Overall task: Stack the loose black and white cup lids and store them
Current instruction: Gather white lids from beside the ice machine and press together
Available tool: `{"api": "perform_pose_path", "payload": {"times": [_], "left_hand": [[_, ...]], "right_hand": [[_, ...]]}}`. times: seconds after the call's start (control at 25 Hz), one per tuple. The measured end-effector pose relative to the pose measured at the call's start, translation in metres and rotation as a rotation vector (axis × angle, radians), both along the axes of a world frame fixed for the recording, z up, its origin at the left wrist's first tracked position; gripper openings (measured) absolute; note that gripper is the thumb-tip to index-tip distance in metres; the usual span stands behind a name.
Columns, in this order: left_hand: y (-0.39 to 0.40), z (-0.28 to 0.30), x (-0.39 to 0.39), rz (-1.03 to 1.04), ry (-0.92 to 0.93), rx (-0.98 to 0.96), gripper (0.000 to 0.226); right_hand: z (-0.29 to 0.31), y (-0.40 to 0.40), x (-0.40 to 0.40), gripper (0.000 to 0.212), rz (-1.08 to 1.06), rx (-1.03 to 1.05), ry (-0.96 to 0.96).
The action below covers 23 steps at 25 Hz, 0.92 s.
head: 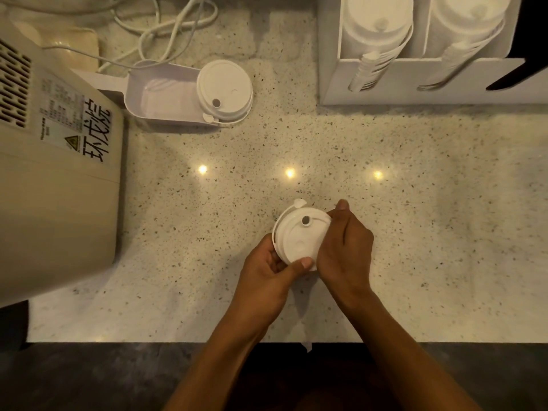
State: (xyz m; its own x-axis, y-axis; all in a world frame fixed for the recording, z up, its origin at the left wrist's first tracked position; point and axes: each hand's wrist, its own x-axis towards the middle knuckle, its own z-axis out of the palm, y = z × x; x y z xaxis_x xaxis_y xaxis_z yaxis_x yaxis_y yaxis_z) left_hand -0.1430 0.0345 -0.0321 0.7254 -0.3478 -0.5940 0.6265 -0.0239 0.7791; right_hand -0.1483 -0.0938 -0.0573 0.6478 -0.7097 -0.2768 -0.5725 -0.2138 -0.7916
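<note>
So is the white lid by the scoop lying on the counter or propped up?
Propped: the white lid rests tilted on the scoop's rim.

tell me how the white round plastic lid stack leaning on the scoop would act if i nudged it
The white round plastic lid stack looks thin-walled, so probably very light and quick to slide. It rests tilted against the white plastic scoop, so a nudge might tip or topple it. The polished speckled stone counter likely gives little grip.

Left hand (267,271) and right hand (345,250), forearms converging from below, fingers curled around the lids (299,238) between them.
</note>
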Motion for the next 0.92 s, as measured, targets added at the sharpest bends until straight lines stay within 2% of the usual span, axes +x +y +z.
{"api": "perform_pose_path", "payload": {"times": [0.12, 0.2, 0.32, 0.4, 0.48, 0.64, 0.92], "left_hand": [[-0.001, -0.002, -0.001, -0.022, -0.08, 0.064, 0.06], [-0.004, -0.003, -0.006, -0.044, -0.196, 0.16, 0.063], [-0.007, -0.006, -0.014, -0.14, -0.484, 0.51, 0.064], [-0.005, -0.013, -0.014, -0.249, -0.594, 0.755, 0.074], [-0.003, -0.018, -0.01, -0.32, -0.677, 0.867, 0.076], [-0.001, -0.028, -0.005, -0.491, -0.83, 0.948, 0.065], [0.003, -0.037, 0.002, -0.595, -0.894, 1.013, 0.067]], "right_hand": [[0.0, -0.002, -0.002, 0.058, 0.034, -0.02, 0.031], [0.003, -0.003, -0.002, 0.05, 0.141, -0.126, 0.046], [0.003, -0.005, -0.004, 0.048, 0.251, -0.346, 0.023], [0.0, -0.006, -0.005, 0.047, 0.256, -0.443, 0.025], [-0.003, -0.007, -0.006, 0.042, 0.242, -0.464, 0.032], [-0.01, -0.005, -0.005, 0.031, 0.278, -0.521, 0.062], [-0.01, -0.003, 0.002, 0.033, 0.312, -0.587, 0.105]]}}
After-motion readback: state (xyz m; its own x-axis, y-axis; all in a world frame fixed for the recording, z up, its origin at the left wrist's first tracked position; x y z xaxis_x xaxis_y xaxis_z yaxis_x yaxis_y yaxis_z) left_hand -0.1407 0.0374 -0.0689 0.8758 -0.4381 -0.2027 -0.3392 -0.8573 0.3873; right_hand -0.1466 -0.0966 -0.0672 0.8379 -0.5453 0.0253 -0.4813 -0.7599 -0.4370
